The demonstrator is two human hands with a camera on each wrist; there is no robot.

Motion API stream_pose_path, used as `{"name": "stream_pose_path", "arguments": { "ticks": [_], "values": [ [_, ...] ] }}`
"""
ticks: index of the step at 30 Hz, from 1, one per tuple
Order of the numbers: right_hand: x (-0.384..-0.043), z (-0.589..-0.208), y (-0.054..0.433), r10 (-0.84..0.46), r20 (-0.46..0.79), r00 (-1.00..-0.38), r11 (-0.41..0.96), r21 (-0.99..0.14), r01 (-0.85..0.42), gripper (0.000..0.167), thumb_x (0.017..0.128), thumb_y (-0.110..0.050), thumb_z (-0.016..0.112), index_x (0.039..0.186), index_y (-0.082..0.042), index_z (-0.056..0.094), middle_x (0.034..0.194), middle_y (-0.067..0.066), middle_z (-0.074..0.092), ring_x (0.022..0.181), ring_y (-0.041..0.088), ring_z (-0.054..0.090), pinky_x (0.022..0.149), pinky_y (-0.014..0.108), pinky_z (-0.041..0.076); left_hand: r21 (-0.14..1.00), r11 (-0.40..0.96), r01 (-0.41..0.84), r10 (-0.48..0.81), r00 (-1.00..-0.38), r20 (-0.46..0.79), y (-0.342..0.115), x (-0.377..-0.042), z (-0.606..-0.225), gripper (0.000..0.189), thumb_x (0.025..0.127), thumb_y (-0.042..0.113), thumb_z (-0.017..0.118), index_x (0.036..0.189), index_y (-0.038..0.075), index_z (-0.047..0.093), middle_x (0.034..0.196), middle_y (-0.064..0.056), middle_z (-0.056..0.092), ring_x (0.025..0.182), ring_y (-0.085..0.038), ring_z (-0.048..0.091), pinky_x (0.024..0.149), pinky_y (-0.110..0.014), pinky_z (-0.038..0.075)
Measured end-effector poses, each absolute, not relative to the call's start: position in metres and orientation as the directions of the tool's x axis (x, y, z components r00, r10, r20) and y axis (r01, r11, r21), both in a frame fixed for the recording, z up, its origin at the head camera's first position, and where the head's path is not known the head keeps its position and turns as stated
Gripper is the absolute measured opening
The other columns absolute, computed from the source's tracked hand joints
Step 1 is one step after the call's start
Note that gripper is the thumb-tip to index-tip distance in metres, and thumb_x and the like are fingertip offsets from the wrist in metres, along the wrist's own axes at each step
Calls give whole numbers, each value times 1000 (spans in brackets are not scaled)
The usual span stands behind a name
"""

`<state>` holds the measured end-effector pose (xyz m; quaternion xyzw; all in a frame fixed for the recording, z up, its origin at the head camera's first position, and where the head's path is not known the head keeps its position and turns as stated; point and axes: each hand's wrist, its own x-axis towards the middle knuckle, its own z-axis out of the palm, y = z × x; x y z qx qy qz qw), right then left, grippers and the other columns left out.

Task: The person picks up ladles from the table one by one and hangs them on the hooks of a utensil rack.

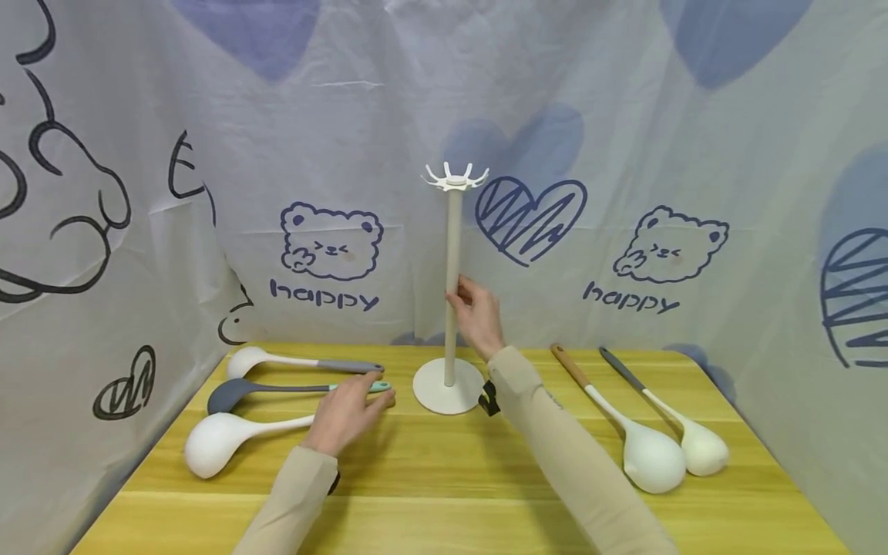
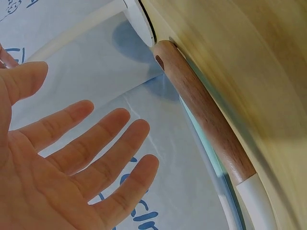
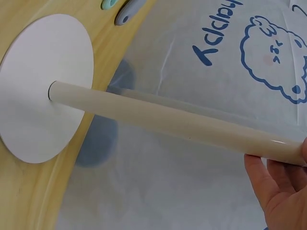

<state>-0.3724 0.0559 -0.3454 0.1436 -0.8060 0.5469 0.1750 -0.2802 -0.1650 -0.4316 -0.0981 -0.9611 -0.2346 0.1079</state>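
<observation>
"So, where does the stand (image 1: pixel 453 239) sit?"

"Upright on the worktop (image 1: pixel 444 478), near the back edge. Its round white base lies flat, and prongs spread from the top of the pole."

"And the right hand (image 1: pixel 479 314)?"

"Its grip is pinching the pole, thumb and fingers around it, about midway up."

"What about the left hand (image 1: pixel 347 412)?"

"Its grip is released. The left wrist view shows the fingers spread and slightly bent, holding nothing, with a gap between them and the wooden-handled ladle (image 2: pixel 206 115). From the head camera, the hand covers that handle."

"Anything beside it?"

"Two more utensils lie just behind: a dark blue spoon (image 1: pixel 225 395) with a mint handle end, then a white ladle (image 1: pixel 246 361) with a grey handle. All three heads point left."

"And over on the right?"

"A brown-handled ladle (image 1: pixel 652 460) and, just beside it, a smaller cream ladle (image 1: pixel 704 447) with a dark handle; both heads lie toward the person."

"Behind everything?"

"A pale cloth (image 1: pixel 416 116) printed with hearts, bear faces and the word 'happy'."
</observation>
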Motion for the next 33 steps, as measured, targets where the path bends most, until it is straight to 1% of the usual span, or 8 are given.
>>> {"name": "stream_pose_path", "arguments": {
  "ticks": [10,21,27,33],
  "values": [
    [-367,-348,63,-42,435,-900,351,-837,-421,38,99,-17,59,136,-11,58,123,14,67,114,28,64,95,41,56,434,867,246,141,-955,260,-166,-280,-433,49,97,42,57,136,11,57,130,-13,64,112,-35,64,93,-58,52],
    [-360,-350,74,-47,469,-882,343,-822,-455,38,98,-16,60,135,-10,59,120,14,69,112,28,67,92,40,57,437,863,254,143,-952,270,-168,-281,-434,44,99,40,55,134,14,59,129,-11,66,109,-34,65,90,-56,53],
    [-354,-350,81,-54,492,-869,361,-802,-476,38,98,-17,61,135,-9,59,121,14,69,111,29,67,91,41,57,436,862,258,147,-951,271,-168,-282,-434,45,99,38,56,136,11,57,128,-13,65,108,-35,65,89,-57,54],
    [-348,-351,88,-82,505,-859,374,-784,-496,35,98,-16,61,132,-10,61,118,14,70,109,27,68,90,39,58,423,868,259,154,-951,267,-168,-282,-435,49,98,41,57,137,11,56,129,-14,65,108,-35,65,90,-56,53]
  ]
}}
